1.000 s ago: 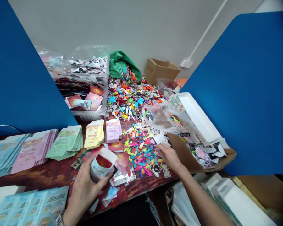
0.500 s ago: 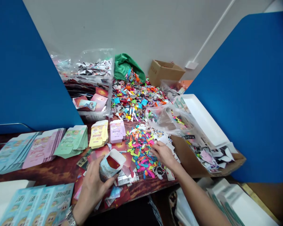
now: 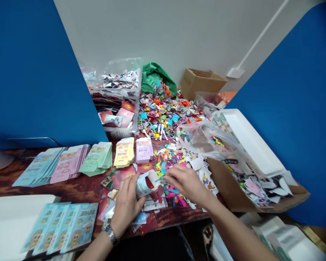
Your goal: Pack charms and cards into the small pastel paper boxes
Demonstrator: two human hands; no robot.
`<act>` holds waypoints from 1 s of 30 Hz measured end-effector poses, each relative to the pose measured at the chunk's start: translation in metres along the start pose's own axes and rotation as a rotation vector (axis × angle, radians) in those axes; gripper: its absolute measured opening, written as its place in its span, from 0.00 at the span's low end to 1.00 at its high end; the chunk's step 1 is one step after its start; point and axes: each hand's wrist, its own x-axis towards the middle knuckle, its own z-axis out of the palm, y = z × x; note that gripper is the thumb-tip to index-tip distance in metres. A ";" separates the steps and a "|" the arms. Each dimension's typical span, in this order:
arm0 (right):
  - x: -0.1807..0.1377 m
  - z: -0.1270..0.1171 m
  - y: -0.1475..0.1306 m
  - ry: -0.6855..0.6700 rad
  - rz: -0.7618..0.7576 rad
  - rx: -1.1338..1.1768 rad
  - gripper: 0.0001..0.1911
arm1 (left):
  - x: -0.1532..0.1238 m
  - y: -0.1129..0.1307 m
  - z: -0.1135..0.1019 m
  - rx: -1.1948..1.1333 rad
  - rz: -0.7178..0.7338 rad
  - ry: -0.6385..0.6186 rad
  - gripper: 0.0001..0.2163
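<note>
My left hand (image 3: pixel 129 203) is wrapped round a small light-blue carton (image 3: pixel 143 185), tilted so that its open white end faces right. Close to that opening, my right hand (image 3: pixel 183 183) has its thumb and fingers pinched on a small turquoise plastic piece (image 3: pixel 160 177). Beneath and behind the right hand spreads a pile of small bright plastic pieces (image 3: pixel 179 201). White die-cut stickers (image 3: pixel 206 179) lie to its right. Shiny red cards (image 3: pixel 127 171) and clear packets are scattered under and around the carton. What is inside the carton is hidden.
Flat cartons in blue (image 3: pixel 42 165), pink (image 3: pixel 67 163), green (image 3: pixel 96 157), yellow (image 3: pixel 124 152) and purple (image 3: pixel 143 150) line the left. Clear bins (image 3: pixel 137 112) and a trinket heap (image 3: pixel 165 112) stand behind. A sticker-filled cardboard box (image 3: pixel 228 192) borders the right; blue partitions (image 3: pixel 296 119) flank the table.
My right hand has moved left from the plastic pile to the carton's opening. The carton has tipped further to the right in my left hand. The camera view has shifted left.
</note>
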 end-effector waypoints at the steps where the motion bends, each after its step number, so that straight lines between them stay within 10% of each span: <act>1: 0.004 0.005 -0.009 -0.012 -0.040 -0.030 0.13 | -0.001 0.002 0.000 0.007 0.001 -0.004 0.32; 6: 0.014 0.037 -0.032 -0.085 -0.086 -0.147 0.07 | -0.006 0.011 0.002 0.001 0.013 -0.008 0.33; 16: 0.007 0.048 -0.034 0.035 -0.166 0.317 0.10 | -0.003 -0.014 0.012 0.006 0.040 0.034 0.36; 30: 0.153 0.083 0.152 -0.064 0.696 -0.120 0.13 | -0.006 -0.029 0.013 0.004 0.010 0.053 0.40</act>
